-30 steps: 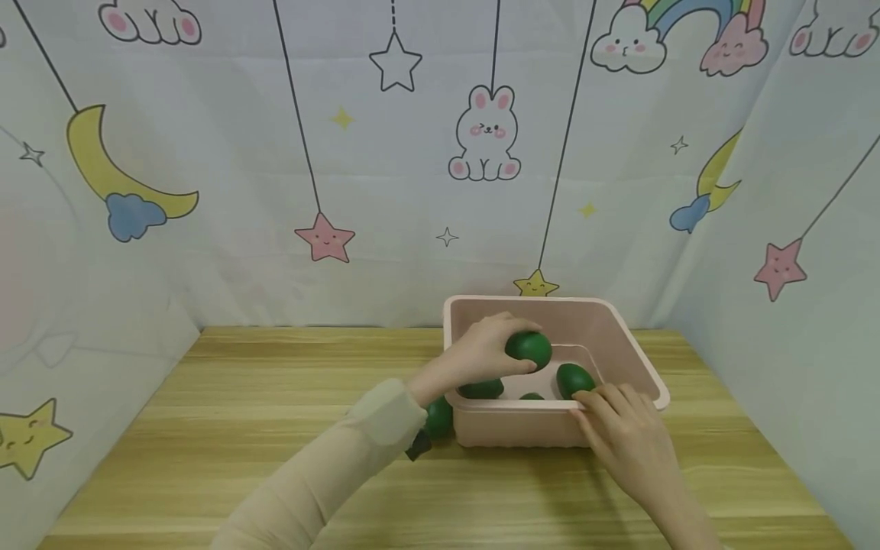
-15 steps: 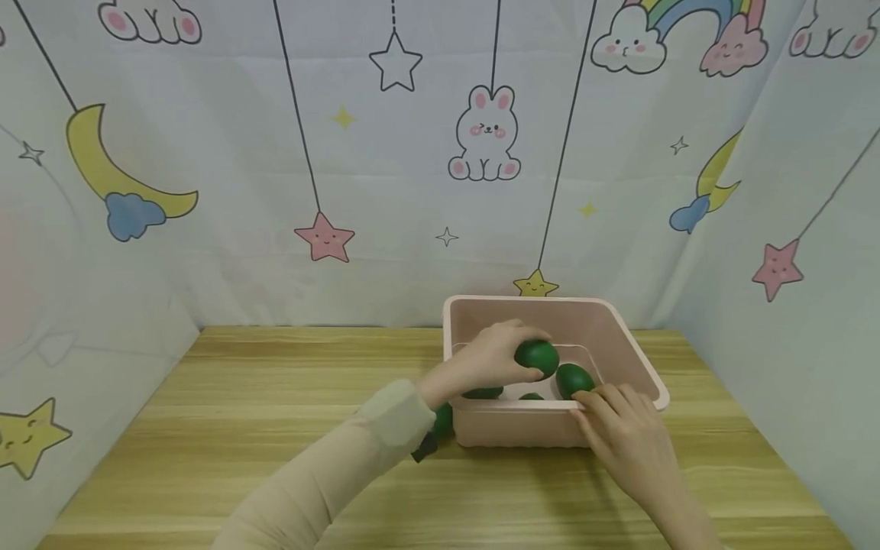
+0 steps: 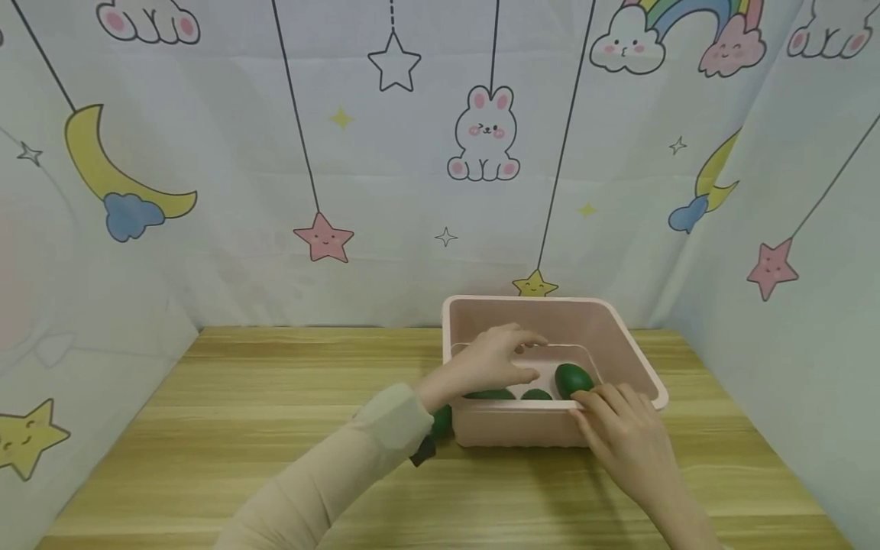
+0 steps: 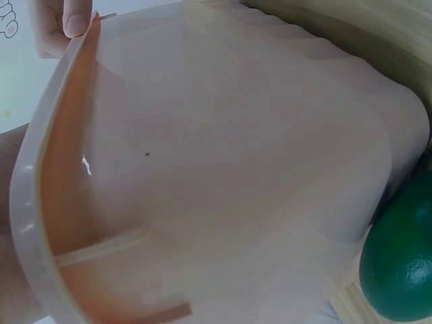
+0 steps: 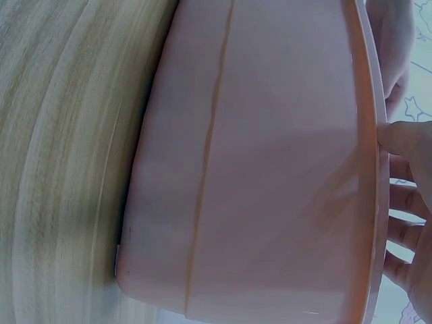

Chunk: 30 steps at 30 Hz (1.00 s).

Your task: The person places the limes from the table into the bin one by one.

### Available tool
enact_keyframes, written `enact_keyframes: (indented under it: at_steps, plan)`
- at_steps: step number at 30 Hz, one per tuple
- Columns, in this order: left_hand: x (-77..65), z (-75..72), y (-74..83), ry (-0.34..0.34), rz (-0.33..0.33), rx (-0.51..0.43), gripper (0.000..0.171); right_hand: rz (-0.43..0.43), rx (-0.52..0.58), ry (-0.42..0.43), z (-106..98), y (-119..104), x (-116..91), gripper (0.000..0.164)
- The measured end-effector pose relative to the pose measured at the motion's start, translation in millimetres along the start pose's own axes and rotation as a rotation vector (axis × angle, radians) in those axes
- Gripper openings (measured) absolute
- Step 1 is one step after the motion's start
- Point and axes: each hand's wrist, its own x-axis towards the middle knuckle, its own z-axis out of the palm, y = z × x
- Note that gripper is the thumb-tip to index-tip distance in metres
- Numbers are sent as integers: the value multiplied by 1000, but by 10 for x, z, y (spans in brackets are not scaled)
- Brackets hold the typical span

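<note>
A pink plastic bin (image 3: 519, 426) stands on the table with several dark green, smooth egg-shaped objects in it. One of these green objects (image 3: 574, 379) lies near the right hand; another (image 3: 536, 395) and a third (image 3: 491, 395) show partly above the front rim. My left hand (image 3: 490, 360) reaches over the left rim, thumb and fingers spread apart, nothing between them. My right hand (image 3: 627, 428) grips the front rim, thumb outside and fingers over the inside. Outside the bin's left wall lies one more green object (image 4: 399, 260), partly hidden by the left wrist in the head view.
The wood-grain table (image 3: 289, 397) extends left of the bin and in front of it. A printed cloth backdrop (image 3: 385, 168) stands close behind the bin and along both sides. A small black piece (image 3: 422, 452) shows under the left wrist.
The left hand has moved slightly right and down inside the bin and let go of the green egg-shaped object it held. The right hand has stayed on the rim.
</note>
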Motion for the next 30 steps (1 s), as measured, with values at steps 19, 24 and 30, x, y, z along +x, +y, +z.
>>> enact_keyframes:
  at_steps: [19, 24, 30]
  plan:
    - [-167, -38, -16, 10, -20, -13, 46, -5, 5, 4, 4, 5, -2, 48]
    - [-212, -31, -38, 43, -34, -25, 44, 4, 5, -13, -2, 5, -4, 50]
    - [-273, -31, -63, 94, -23, -57, 42, -14, 0, 16, 8, 2, -4, 48]
